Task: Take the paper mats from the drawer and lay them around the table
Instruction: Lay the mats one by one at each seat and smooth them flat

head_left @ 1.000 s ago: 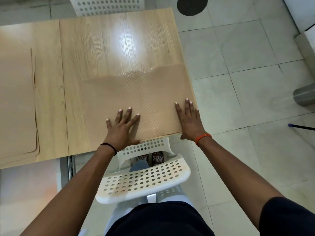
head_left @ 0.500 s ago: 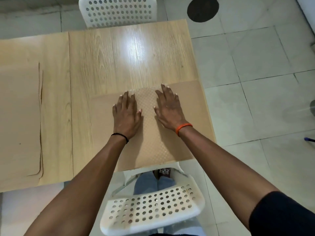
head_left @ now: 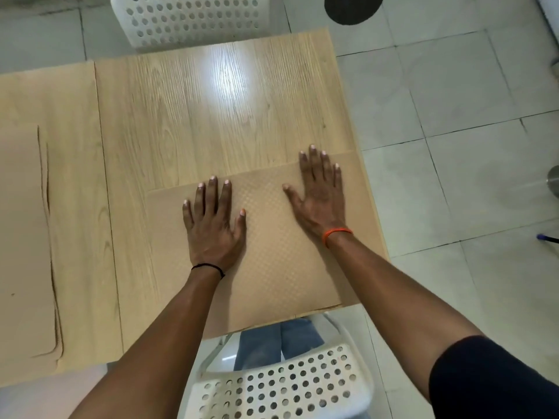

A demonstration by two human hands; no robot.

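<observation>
A tan paper mat (head_left: pixel 272 267) with an embossed dot pattern lies flat on the near right part of the light wooden table (head_left: pixel 187 122). My left hand (head_left: pixel 213 225) presses flat on the mat's left half, fingers straight and spread. My right hand (head_left: pixel 320 192) lies flat on its far right part, with the fingertips reaching the mat's far edge. A stack of several more tan mats (head_left: pixel 24 237) lies on the table at the far left.
A white perforated chair (head_left: pixel 281 385) stands at the near table edge, right under my arms. Another white perforated chair (head_left: pixel 193 19) stands at the far side. The table's right edge borders a tiled floor (head_left: pixel 453 146). A black round mark (head_left: pixel 354 7) is on the floor.
Both hands slid from the mat's near edge toward its far edge, came together at the middle, then spread apart. The right hand moved out toward the mat's right side.
</observation>
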